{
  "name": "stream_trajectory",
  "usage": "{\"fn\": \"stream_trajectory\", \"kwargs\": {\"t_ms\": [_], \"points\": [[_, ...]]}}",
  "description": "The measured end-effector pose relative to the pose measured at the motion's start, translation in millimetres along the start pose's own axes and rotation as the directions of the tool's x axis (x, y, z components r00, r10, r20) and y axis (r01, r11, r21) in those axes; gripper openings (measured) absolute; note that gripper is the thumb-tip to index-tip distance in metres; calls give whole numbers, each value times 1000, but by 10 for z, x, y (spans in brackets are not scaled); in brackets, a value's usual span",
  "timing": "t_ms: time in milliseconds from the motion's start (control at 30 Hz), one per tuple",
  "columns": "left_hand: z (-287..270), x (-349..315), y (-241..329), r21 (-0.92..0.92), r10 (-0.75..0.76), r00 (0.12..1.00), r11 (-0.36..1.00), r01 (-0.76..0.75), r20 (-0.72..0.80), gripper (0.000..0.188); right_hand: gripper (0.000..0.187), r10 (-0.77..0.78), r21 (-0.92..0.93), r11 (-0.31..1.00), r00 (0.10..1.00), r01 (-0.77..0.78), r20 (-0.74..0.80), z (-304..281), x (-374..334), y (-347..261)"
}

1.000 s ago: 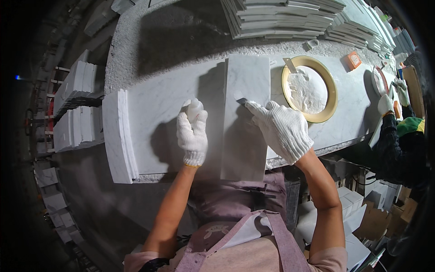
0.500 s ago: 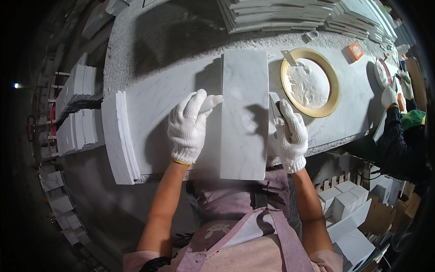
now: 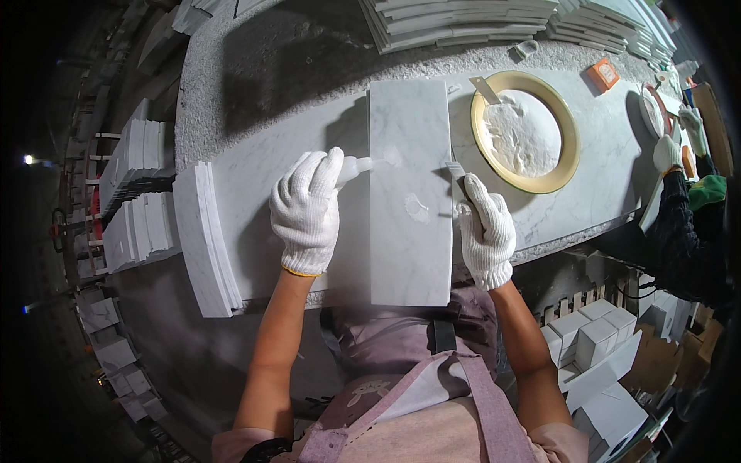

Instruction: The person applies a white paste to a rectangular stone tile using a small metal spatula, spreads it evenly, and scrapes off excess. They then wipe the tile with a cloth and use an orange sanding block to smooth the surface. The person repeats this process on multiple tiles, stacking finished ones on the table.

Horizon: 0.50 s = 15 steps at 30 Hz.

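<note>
A long white marble tile (image 3: 409,231) lies lengthwise on the stone workbench (image 3: 255,166) in front of me. My left hand (image 3: 307,210), in a white knit glove, grips a small clear squeeze bottle (image 3: 356,165) whose tip points onto the tile's upper part. A wet blob shows on the tile near its middle. My right hand (image 3: 486,231), also gloved, holds a small metal scraper (image 3: 455,171) at the tile's right edge.
A gold-rimmed round plate (image 3: 567,150) of white paste with a spatula (image 3: 485,89) sits to the right. Stacked tiles (image 3: 204,239) stand at the bench's left end and along the back (image 3: 455,23). Another person's gloved hand (image 3: 668,153) works at the far right. Small boxes (image 3: 590,339) lie below.
My left hand has picked up the squeeze bottle and moved to the tile's upper left. My right hand slid to the tile's right edge with the scraper. A wet blob appeared on the tile.
</note>
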<state>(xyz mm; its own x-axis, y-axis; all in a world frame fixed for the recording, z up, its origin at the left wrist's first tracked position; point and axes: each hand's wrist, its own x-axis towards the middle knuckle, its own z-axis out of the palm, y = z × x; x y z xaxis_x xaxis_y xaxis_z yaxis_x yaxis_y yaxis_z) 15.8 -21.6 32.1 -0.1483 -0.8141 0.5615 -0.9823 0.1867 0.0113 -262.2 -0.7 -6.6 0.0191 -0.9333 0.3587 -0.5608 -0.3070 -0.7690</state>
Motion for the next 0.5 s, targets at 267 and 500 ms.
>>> {"fn": "stream_trajectory", "kwargs": {"t_ms": [267, 500], "points": [[38, 25, -8, 49, 32, 999, 998, -30, -43, 51, 66, -65, 22, 997, 995, 67, -79, 13, 22, 27], [45, 36, 16, 71, 60, 996, 996, -55, -70, 48, 49, -33, 70, 997, 999, 36, -42, -2, 11, -22]]}}
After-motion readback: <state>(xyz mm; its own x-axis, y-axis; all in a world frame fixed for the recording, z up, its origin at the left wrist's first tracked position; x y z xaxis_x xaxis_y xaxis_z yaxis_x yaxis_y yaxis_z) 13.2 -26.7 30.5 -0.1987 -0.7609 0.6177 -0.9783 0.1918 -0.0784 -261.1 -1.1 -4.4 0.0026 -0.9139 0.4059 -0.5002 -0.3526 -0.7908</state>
